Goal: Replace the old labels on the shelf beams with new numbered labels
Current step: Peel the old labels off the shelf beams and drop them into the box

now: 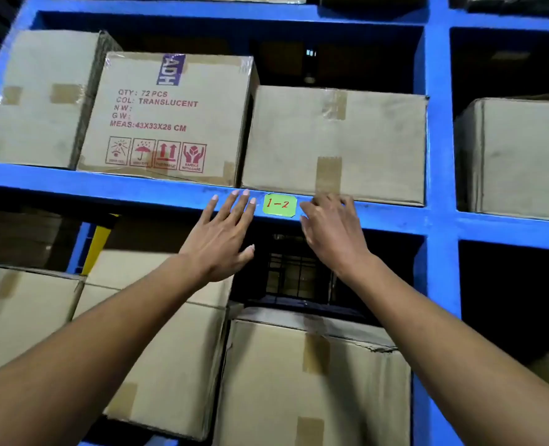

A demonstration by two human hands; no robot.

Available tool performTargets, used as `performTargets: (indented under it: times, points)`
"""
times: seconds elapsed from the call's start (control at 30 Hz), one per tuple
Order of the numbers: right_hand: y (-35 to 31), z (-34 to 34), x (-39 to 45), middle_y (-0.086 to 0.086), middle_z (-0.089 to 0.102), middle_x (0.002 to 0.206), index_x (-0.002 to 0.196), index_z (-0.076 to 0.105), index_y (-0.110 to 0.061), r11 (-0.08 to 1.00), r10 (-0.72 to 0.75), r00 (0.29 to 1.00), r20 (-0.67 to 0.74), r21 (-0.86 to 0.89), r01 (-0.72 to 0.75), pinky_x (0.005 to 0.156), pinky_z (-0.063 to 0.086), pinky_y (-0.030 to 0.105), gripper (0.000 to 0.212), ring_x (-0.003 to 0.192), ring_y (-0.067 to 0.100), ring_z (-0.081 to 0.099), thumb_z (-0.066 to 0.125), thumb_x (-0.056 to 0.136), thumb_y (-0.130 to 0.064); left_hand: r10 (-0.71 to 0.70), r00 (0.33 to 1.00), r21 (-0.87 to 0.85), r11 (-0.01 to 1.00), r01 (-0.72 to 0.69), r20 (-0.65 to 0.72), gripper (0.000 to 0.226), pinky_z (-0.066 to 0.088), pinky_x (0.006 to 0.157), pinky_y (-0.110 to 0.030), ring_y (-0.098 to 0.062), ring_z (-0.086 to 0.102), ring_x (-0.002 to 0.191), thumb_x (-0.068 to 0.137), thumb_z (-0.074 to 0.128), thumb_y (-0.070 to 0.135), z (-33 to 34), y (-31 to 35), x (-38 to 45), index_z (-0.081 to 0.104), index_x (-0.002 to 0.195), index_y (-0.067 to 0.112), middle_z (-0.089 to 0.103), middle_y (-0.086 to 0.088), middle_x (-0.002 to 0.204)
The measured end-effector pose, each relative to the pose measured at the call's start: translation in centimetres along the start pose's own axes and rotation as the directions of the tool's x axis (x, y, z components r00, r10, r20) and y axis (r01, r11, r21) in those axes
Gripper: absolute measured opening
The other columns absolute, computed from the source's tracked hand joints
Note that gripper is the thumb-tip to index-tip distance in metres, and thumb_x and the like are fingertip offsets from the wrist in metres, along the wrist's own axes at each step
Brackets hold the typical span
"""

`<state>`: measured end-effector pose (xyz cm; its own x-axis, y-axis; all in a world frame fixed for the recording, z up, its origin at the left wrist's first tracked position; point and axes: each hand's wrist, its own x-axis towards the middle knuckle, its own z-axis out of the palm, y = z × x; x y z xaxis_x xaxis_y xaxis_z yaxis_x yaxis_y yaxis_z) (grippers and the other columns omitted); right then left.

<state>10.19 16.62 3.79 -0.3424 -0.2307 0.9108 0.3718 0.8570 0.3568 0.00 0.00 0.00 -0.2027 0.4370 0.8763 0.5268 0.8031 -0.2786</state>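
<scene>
Warehouse racking in blue steel, stacked with taped cardboard cartons on every level. On the front face of the shelf beam (137, 185), a green label (279, 205) hand-marked "1-2" in red, sitting flat between two raised hands. Left hand (223, 235) spread open, fingers straight, tips resting on the beam just left of the label, probably to steady the reach at that height. Right hand (332, 230) just right of the label, fingers curled in toward the beam at the label's right edge; whether pinching a corner, a strip of clear tape or nothing at all, impossible to tell from this angle. Faint glossy sheen around the label, suggesting tape, though not certain. Directly above, a printed carton (166, 117) marked "72 PCS, TRANSLUCENT" beside a plain carton (334, 143) overhanging the beam slightly. Below, more cartons and a dark crate (294, 272) set back in the bay. Judged from the fresh colour and flat lie: new label likely in place, edges being pressed down.
</scene>
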Motion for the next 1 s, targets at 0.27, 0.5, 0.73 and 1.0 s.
performTargets:
  times: [0.27, 0.5, 0.73, 1.0]
  points:
    - [-2.0, 2.7, 4.8, 0.018, 0.060, 0.105, 0.118, 0.057, -0.012, 0.991, -0.131, 0.985, -0.116, -0.055, 0.125, 0.085, 0.042, 0.044, 0.033, 0.098, 0.037, 0.056, 0.051, 0.086, -0.006, 0.068, 0.997, -0.070, 0.995, -0.070, -0.030, 0.094, -0.005, 0.117, -0.042, -0.021, -0.022, 0.142, 0.087, 0.045, 0.052, 5.4, -3.1, 1.1, -0.019, 0.146, 0.015, -0.022, -0.006, 0.156]
    - [-3.5, 3.3, 6.8, 0.014, 0.063, 0.080, 0.073, 0.067, -0.005, 0.929, -0.212, 0.971, -0.107, -0.330, 0.167, 0.066, 0.047, 0.035, 0.009, 0.076, 0.034, 0.059, 0.063, 0.075, -0.013, 0.125, 0.984, -0.076, 0.988, -0.136, -0.128, 0.098, -0.006, 0.117, -0.045, -0.023, -0.021, 0.143, 0.084, 0.045, 0.054, 6.7, -4.2, 1.4, -0.019, 0.146, 0.013, -0.022, -0.008, 0.156]
    - [-4.5, 2.9, 7.3, 0.005, 0.059, 0.064, 0.057, 0.062, -0.012, 0.746, -0.295, 0.951, 0.090, -0.601, 0.288, 0.062, 0.047, 0.029, 0.012, 0.065, 0.026, 0.058, 0.071, 0.065, -0.013, 0.133, 0.974, -0.116, 0.981, -0.156, -0.185, 0.100, -0.005, 0.117, -0.049, -0.026, -0.022, 0.142, 0.084, 0.046, 0.055, 7.5, -4.1, 1.3, -0.018, 0.146, 0.010, -0.023, -0.011, 0.155]
    - [-5.9, 2.0, 7.6, 0.005, 0.058, 0.055, 0.049, 0.058, -0.013, 0.694, -0.351, 0.921, 0.171, -0.613, 0.378, 0.057, 0.047, 0.026, 0.016, 0.053, 0.025, 0.058, 0.069, 0.061, -0.012, 0.163, 0.959, -0.083, 0.979, -0.186, -0.233, 0.098, -0.007, 0.116, -0.047, -0.027, -0.023, 0.142, 0.085, 0.043, 0.052, 8.2, -4.6, 1.4, -0.021, 0.145, 0.009, -0.024, -0.013, 0.155]
